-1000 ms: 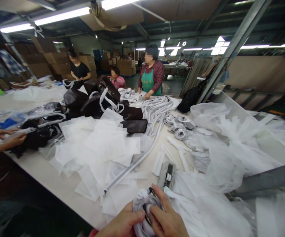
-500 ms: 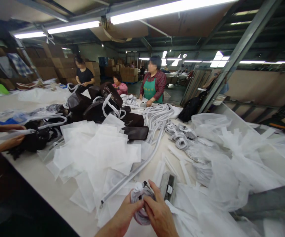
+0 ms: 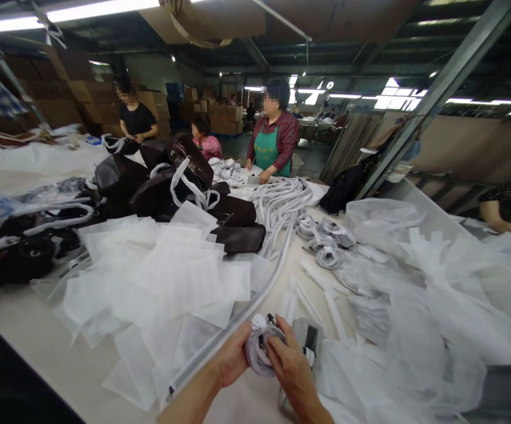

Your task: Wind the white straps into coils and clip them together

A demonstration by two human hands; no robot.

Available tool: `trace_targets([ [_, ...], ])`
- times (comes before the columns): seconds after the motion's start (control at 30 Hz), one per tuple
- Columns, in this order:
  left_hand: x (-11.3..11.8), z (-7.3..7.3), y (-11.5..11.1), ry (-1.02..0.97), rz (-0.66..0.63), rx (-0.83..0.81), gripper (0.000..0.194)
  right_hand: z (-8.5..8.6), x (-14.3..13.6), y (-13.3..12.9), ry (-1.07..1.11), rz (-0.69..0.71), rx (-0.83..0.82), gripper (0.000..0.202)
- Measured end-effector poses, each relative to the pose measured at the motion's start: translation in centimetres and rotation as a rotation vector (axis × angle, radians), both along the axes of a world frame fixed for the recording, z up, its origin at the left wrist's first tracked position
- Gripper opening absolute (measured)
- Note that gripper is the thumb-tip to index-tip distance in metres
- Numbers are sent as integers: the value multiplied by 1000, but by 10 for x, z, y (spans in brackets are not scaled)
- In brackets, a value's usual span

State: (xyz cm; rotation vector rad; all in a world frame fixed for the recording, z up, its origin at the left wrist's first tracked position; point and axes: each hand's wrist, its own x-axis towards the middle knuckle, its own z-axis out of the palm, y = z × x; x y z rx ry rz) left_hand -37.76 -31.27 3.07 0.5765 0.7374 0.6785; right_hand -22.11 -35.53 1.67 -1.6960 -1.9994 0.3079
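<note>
A coiled bag strap (image 3: 256,355) in pale wrapping, with a dark metal clip at its top, is held low in the middle of the view. My left hand (image 3: 234,355) curls around its left side. My right hand (image 3: 287,352) grips it from the right, its fingers pressed into the coil. Partly behind my right hand and forearm stands a grey box-like holder (image 3: 300,331) with a white piece in it. Left of the coil, one long wrapped strap (image 3: 237,321) stretches across the table, its clip end near my left forearm.
White translucent sheets (image 3: 149,277) lie spread on the left, with dark bags (image 3: 237,221) behind them. More long straps (image 3: 282,197) and coiled straps (image 3: 328,256) lie farther back; plastic bags (image 3: 414,318) cover the right. A co-worker in a green apron (image 3: 267,147) stands across the table.
The view has turned and shifted a little. My hands with the coil appear slightly higher and farther right, and my right hand has turned over the coil's right side.
</note>
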Motion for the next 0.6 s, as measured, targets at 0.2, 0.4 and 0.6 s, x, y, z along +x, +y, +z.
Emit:
trace_targets([
  [0.2,29,-70,53,449,102,128,45,-58,4,44,-74,-142,-178,21],
  [0.4,27,-92,67,832,-10,343,38,-86,1,57,-88,-198,-295,23],
  [0.6,33,-95,40,973,-220,650,67,-91,8,61,-17,-218,-374,25],
])
